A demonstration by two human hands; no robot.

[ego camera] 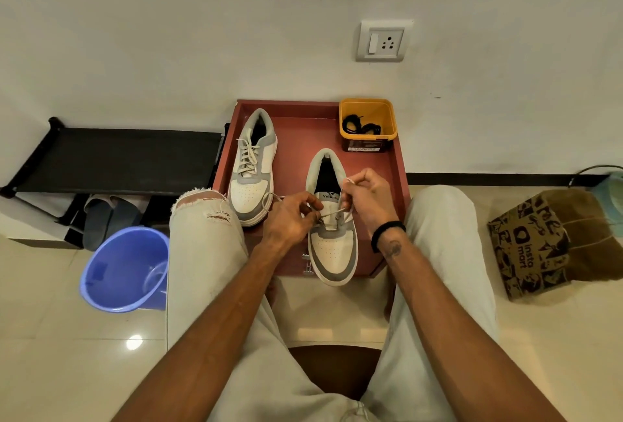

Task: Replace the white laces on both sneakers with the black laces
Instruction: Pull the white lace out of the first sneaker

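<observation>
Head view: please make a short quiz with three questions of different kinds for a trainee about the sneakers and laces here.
1. True or false: the far sneaker is fully laced with a white lace.
2. Where are the black laces?
A. in the yellow tub
B. in the blue bucket
C. on the near sneaker
3. Fill in: the left hand and the right hand both pinch the ____ lace of the near sneaker.

Key: 1 true; 2 A; 3 white.
</observation>
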